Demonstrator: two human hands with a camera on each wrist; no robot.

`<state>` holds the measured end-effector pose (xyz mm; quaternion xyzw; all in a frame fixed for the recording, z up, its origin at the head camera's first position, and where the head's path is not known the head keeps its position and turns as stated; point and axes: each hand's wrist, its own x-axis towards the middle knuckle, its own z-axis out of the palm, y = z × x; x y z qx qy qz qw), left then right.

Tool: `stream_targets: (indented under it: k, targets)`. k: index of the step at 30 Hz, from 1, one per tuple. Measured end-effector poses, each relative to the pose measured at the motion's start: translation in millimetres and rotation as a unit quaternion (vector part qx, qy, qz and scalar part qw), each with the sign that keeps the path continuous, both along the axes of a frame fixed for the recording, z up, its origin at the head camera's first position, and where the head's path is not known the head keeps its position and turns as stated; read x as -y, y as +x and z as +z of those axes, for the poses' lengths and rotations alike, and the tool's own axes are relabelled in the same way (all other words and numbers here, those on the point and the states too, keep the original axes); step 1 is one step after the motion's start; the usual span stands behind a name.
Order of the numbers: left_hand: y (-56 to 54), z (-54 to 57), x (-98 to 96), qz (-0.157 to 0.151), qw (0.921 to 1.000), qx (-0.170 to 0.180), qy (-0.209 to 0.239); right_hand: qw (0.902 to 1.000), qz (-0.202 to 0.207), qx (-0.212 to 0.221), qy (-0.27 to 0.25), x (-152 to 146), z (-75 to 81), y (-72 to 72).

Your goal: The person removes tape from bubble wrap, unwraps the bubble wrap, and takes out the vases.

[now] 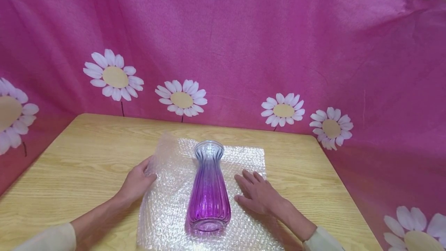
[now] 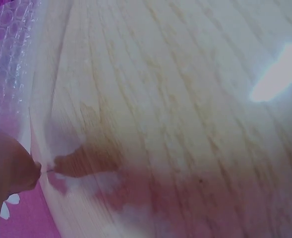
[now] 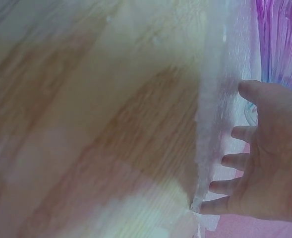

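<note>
A ribbed glass vase [image 1: 210, 193], purple at its base and fading to clear at its rim, lies on its side on a sheet of bubble wrap [image 1: 170, 216]. Its mouth faces the far side of the table. My left hand [image 1: 136, 180] pinches the left edge of the bubble wrap, which is raised off the table there. To the right of the vase, my right hand [image 1: 259, 193] lies with spread, straight fingers on the sheet, apart from the glass. The right wrist view shows the spread fingers [image 3: 235, 161] along the sheet's edge.
The wooden table [image 1: 310, 189] extends on both sides of the sheet. Behind it and at its sides hangs a pink cloth [image 1: 223, 42] printed with white daisies.
</note>
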<state>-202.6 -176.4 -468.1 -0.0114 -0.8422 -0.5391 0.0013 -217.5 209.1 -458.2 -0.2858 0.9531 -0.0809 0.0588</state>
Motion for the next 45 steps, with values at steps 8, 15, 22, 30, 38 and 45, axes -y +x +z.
stream_targets:
  k: [8, 15, 22, 30, 38, 45]
  targets:
    - [-0.8, -2.7, 2.0, -0.016, 0.9945, -0.077, -0.069, 1.0000, -0.006, 0.004, 0.004, 0, -0.8, 0.2]
    - [1.8, -4.8, -0.1, -0.047, 0.9859, -0.118, -0.109, 1.0000, -0.002, -0.005, 0.007, 0, -1.7, -0.2]
    - [1.2, -8.0, -2.0, -0.079, 0.9615, -0.175, -0.196, 1.0000, 0.002, -0.008, 0.003, 0, -2.3, -0.4]
    - [0.9, -12.9, -7.1, -0.098, 0.9125, -0.277, -0.285, 0.9997, 0.013, -0.022, 0.002, 1, -3.1, -1.1]
    - [-1.2, -10.1, -16.2, -0.121, 0.8957, -0.281, -0.323, 0.9999, 0.003, -0.015, 0.006, 0, -3.6, -0.5]
    - [-0.7, -3.3, -30.1, -0.111, 0.9242, -0.237, -0.278, 0.9999, 0.004, -0.015, 0.004, -1, -3.7, -0.5]
